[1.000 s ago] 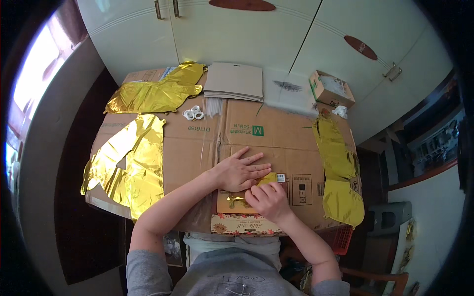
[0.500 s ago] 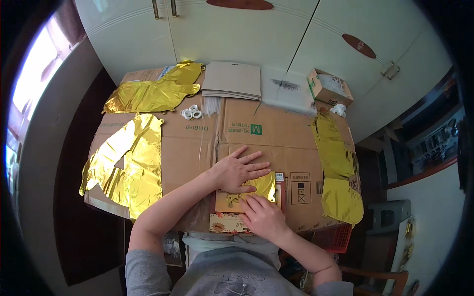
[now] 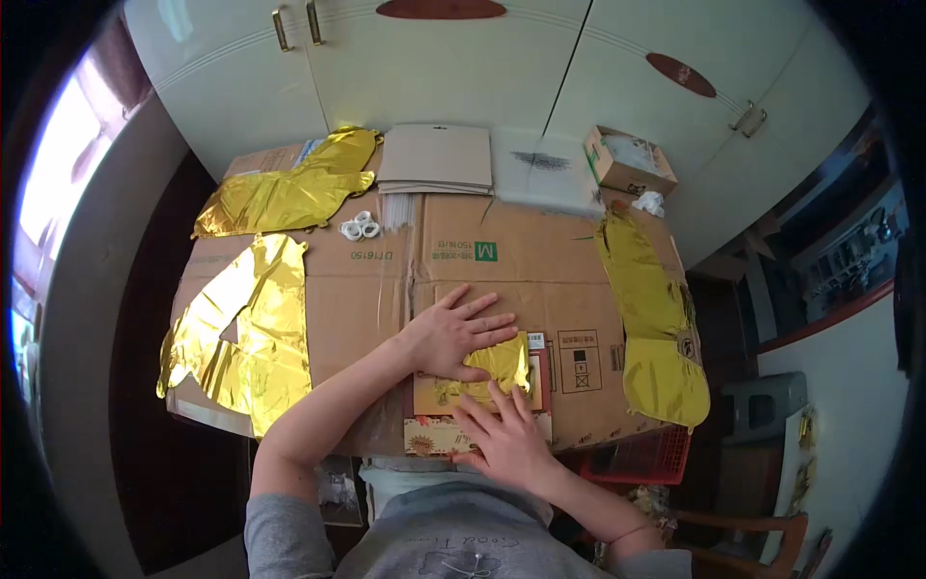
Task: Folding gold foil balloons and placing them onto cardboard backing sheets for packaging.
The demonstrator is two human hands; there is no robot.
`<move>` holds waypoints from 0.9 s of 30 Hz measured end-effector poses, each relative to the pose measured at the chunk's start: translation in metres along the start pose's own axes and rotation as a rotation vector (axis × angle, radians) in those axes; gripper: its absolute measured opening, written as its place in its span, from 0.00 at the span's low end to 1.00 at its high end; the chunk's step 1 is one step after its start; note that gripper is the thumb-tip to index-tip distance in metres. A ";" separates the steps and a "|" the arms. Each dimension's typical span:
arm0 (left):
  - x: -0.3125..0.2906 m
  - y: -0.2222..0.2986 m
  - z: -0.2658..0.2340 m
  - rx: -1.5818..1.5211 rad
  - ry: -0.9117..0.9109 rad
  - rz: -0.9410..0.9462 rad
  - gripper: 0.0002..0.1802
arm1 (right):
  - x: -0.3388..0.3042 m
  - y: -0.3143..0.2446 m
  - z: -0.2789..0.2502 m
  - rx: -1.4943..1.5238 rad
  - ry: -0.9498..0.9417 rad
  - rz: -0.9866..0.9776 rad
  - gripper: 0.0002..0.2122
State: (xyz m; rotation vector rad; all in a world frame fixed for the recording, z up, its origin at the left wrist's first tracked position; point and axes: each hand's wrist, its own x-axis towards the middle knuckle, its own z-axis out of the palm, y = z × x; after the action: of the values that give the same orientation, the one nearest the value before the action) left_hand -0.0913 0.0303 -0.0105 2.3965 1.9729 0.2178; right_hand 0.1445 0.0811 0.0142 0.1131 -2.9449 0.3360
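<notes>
A small folded gold foil balloon [image 3: 506, 362] lies on a printed orange-and-brown card package [image 3: 424, 436] near the cardboard's front edge. My left hand [image 3: 458, 335] lies flat with fingers spread, its palm and thumb on the upper left of the foil. Just below, my right hand [image 3: 503, 436] has its fingers apart. Its fingertips reach the foil's lower edge; whether they touch it I cannot tell. The two hands cover parts of the foil and the package.
Large flat gold foil balloons lie at the left [image 3: 275, 333], far left [image 3: 289, 193] and right [image 3: 659, 323] of the cardboard [image 3: 352, 299]. At the back are white tape rolls [image 3: 359, 227], grey-brown card sheets [image 3: 436, 156] and a small open box [image 3: 629, 159]. Cabinets [image 3: 434, 72] stand behind.
My right hand has drawn back slightly from the foil and its fingers have spread. My left hand stays on the foil. The whole view has shifted a little.
</notes>
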 end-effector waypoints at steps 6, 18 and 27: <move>0.001 0.000 0.000 -0.011 0.017 0.007 0.43 | -0.029 0.007 0.012 0.015 0.025 -0.102 0.25; -0.001 0.000 -0.002 0.009 0.013 0.012 0.42 | -0.010 0.004 -0.005 -0.210 0.127 -0.369 0.16; 0.001 0.000 0.002 0.017 0.044 0.022 0.41 | -0.062 0.018 -0.064 -0.125 0.086 -0.404 0.11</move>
State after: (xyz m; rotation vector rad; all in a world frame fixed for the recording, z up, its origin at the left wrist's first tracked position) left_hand -0.0913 0.0312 -0.0127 2.4462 1.9749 0.2578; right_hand 0.2138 0.1162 0.0605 0.6451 -2.7590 0.0945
